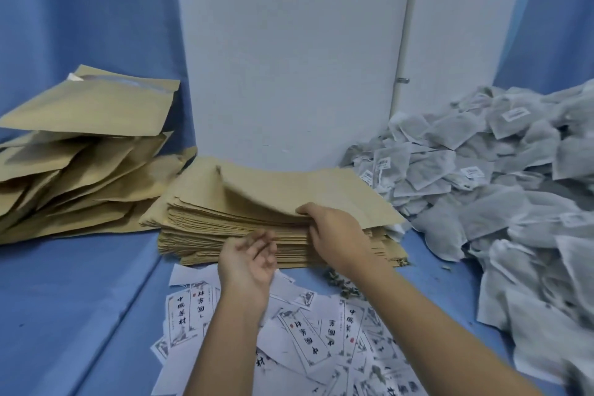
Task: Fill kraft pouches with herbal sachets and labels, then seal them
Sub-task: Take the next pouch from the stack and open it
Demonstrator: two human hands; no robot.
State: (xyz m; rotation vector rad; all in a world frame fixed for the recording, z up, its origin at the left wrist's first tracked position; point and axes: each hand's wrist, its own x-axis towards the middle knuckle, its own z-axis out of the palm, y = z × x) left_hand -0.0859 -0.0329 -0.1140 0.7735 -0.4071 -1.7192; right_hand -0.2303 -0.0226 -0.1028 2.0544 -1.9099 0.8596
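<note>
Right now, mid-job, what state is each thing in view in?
top pouch: flat, empty-looking, near edge lifted off the stack.
pouch stack: flat pouches, piled neatly.
left pouch pile: heaped loosely; the uppermost pouch's mouth looks unsealed.
sachets: loose heap.
labels: scattered, overlapping.
right hand: fingers grip the top pouch's near edge.
left hand: open, palm up, holding nothing.

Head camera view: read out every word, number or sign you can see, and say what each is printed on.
"中国": on the white paper labels; the two characters after it are too blurred to be sure of.
Smaller print on them: too small to read.
The white tags on the sachets: print too small to read.
The kraft pouches: no print visible.
</note>
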